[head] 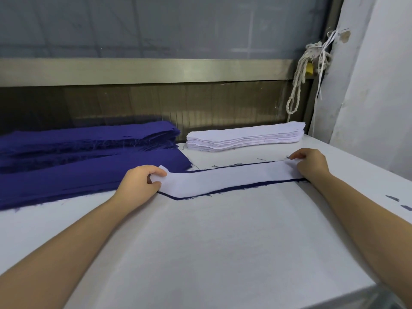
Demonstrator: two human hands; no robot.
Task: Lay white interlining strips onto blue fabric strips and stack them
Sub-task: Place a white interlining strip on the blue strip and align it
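White counter (223, 253). Far left, piled blue fabric strips (78, 166); far right, interlining stack (245, 137). Mid-counter, white interlining strip (223, 180) laid on blue strip (249, 187), stretched between grips: left grip (140, 184) pinching its left end, right grip (312, 166) pinching its right end.

No readable text or numbers on white strip (223, 179), blue pile (89, 152) beyond left hand (138, 184), or white pile (245, 137) beyond right hand (312, 166).

The fabric pile (78, 166) lies left, the interlining stack (245, 137) back right; before them, an interlining strip (223, 179) lies on a fabric strip (252, 186).
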